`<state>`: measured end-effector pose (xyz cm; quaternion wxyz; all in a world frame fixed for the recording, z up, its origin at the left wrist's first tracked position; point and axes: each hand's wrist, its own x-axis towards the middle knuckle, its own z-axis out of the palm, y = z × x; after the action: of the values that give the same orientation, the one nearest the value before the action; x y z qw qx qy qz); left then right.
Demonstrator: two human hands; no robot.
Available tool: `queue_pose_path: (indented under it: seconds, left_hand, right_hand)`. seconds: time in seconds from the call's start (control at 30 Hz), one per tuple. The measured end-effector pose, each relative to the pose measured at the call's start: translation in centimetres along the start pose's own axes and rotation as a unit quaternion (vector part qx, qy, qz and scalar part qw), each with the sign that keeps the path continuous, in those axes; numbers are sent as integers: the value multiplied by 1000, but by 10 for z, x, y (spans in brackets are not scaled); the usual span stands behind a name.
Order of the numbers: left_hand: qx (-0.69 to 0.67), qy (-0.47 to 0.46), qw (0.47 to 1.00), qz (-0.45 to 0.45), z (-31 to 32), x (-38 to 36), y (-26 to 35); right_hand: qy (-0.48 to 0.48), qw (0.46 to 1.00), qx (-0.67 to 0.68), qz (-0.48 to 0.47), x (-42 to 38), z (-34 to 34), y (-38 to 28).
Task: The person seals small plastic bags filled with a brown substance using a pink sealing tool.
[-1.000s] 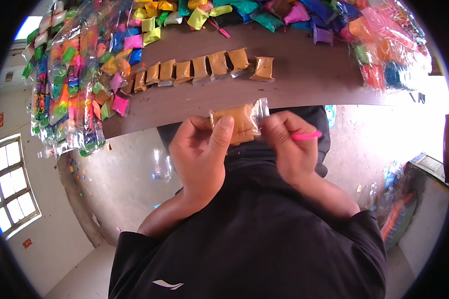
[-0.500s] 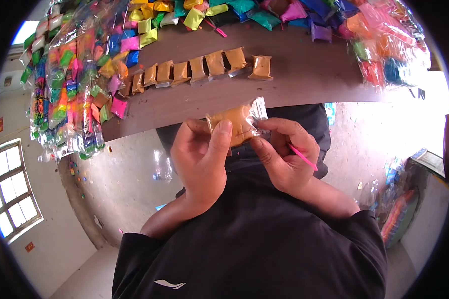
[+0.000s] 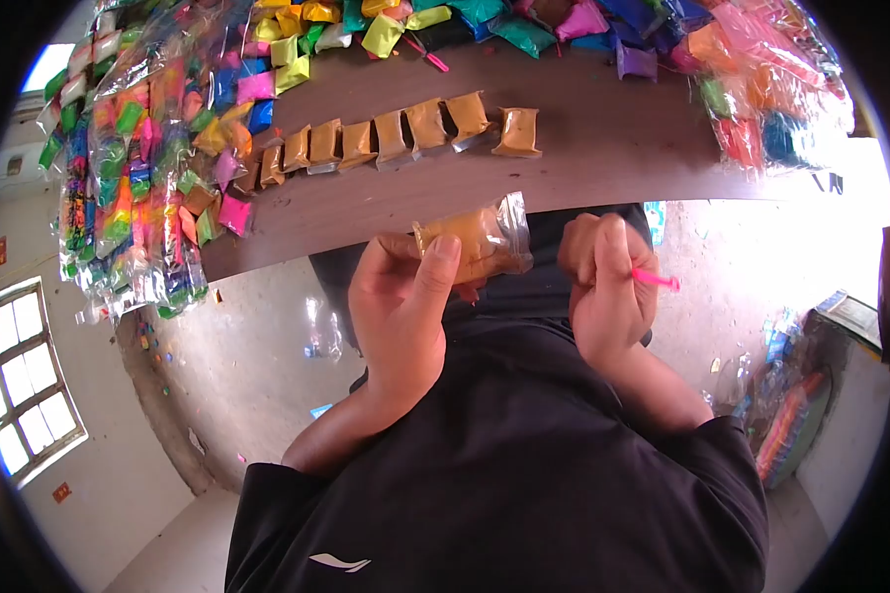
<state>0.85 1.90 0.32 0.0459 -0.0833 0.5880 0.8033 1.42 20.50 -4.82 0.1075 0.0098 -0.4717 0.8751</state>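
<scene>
My left hand (image 3: 405, 316) is closed on a clear packet of orange-brown clay (image 3: 475, 242), with the thumb pressed on its front. The packet's clear crimped end points to the right, apart from my other hand. To its right, my right hand (image 3: 613, 287) is curled into a fist around a thin pink plastic stick (image 3: 658, 280); one end juts out on the right and the rest is hidden in the fingers. Beyond both hands, a row of similar brown clay packets (image 3: 392, 136) lies on the brown table (image 3: 356, 203).
Long clear bags of colourful clay packets (image 3: 133, 188) hang over the table's left edge. Loose packets in many colours (image 3: 384, 36) line the back, near another pink stick (image 3: 437, 62). More bagged packets (image 3: 752, 99) sit at the right. Plastic wrapping (image 3: 321, 331) lies on the floor.
My right hand has let go of the packet's right end, moved right and closed into a fist, with the pink stick still in it. My left hand keeps the packet nearly in place.
</scene>
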Motion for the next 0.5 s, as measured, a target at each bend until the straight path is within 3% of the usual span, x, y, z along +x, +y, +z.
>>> queue_pose_path:
  seconds: [0.1, 0.17, 0.23, 0.3, 0.33, 0.43, 0.5]
  left_hand:
    - [-36, -13, 999, -1, 0, 3, -3]
    - [-63, -14, 998, -1, 2, 3, -3]
    - [-57, 31, 998, -20, 9, 2, -1]
    - [-62, 29, 997, -19, 9, 1, 0]
    - [-69, 26, 997, -18, 9, 1, -1]
    - [-51, -1, 999, -14, 4, 0, -1]
    - [-45, -3, 999, 3, -1, -1, -7]
  right_hand:
    - [-67, 990, -98, -70, 6, 15, -10]
    - [-75, 926, -336, -153, 10, 30, -29]
    - [-109, 939, -306, -114, 0, 25, -32]
    - [-45, 970, -236, -40, -14, 26, -28]
    - [-71, 961, -247, -106, -12, 23, -18]
    - [-99, 959, -211, -160, -11, 33, -12]
    - [-103, 962, -207, -146, -11, 35, -13]
